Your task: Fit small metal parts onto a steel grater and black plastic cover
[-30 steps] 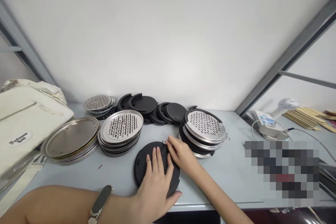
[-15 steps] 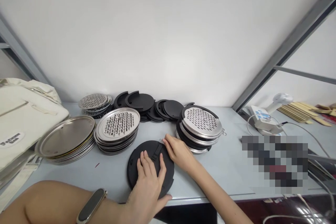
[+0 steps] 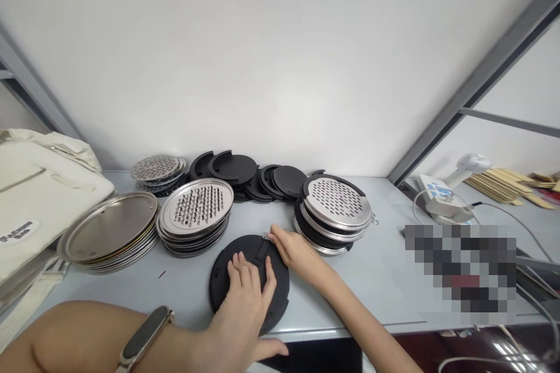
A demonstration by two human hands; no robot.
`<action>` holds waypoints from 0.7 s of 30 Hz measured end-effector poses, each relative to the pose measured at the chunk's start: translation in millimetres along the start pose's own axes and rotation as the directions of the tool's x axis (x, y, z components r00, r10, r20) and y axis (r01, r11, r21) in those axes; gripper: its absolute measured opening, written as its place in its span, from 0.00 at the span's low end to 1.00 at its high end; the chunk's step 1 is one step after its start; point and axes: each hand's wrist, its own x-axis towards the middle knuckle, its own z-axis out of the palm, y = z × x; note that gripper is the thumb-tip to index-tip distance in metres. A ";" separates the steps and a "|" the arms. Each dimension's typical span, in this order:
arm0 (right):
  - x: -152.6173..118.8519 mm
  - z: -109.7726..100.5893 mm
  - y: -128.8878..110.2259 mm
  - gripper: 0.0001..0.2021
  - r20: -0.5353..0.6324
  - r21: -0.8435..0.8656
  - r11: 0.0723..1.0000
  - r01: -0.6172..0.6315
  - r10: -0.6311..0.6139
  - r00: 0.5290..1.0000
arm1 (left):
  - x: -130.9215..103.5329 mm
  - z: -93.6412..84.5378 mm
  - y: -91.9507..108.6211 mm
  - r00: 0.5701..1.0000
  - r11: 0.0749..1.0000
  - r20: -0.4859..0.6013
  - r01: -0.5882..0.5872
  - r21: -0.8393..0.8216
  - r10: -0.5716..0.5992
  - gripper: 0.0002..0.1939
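Note:
A round black plastic disc [image 3: 275, 297] lies near the table's front edge, with a raised strip and small slots on its upper face. My left hand [image 3: 242, 297] rests over it, fingers spread on its surface and thumb stretched out past the near edge. At the disc's far edge sits a small metal ring [image 3: 265, 236], pinched between the thumb and fingers of my right hand [image 3: 295, 247]; the fingertips partly cover it. Close to my right hand stands a stack of black-rimmed grater discs [image 3: 335, 203] with metal rings at its right side.
Left of the disc are stacked metal graters [image 3: 198, 207] and plain metal plates [image 3: 116, 224]. Small grater plates [image 3: 155, 169] and black plastic discs [image 3: 236, 169] lie along the wall. A cream bag [image 3: 48, 186] fills the left side; a white scanner [image 3: 468, 169] stands right.
The black disc has shifted slightly left under my left hand. My right hand's fingertips have moved a little left, and the metal ring now shows more clearly by them.

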 end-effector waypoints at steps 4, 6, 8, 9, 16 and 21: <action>0.7 0.1 1.3 0.11 0.008 -0.019 1.000 -0.002 0.002 1.000 | -5.3 4.2 -3.6 0.996 1.000 -0.094 -0.007 0.013 0.008 0.63; 1.0 0.1 1.6 0.11 0.010 -0.023 1.000 -0.012 0.012 1.000 | -6.5 6.5 -8.0 0.988 1.000 -0.154 -0.002 -0.019 -0.001 0.59; 1.1 0.1 1.7 0.11 0.012 -0.021 1.000 -0.019 0.020 1.000 | -3.2 8.7 -14.3 0.984 0.999 -0.178 0.013 -0.050 -0.022 0.47; 1.1 0.1 1.7 0.11 0.013 -0.020 1.000 -0.019 0.020 1.000 | 0.3 10.0 -17.7 0.982 0.998 -0.185 0.021 -0.057 -0.032 0.38; 0.0 -2.1 0.3 0.09 0.016 -0.040 0.999 0.008 -0.007 1.000 | 33.9 20.9 -26.5 0.966 0.998 -0.251 0.049 -0.049 -0.059 0.33; -0.9 -1.9 0.5 0.09 0.030 -0.098 0.995 -0.024 0.027 0.999 | 36.4 4.1 -36.4 0.985 0.996 -0.174 0.005 -0.090 -0.021 0.32</action>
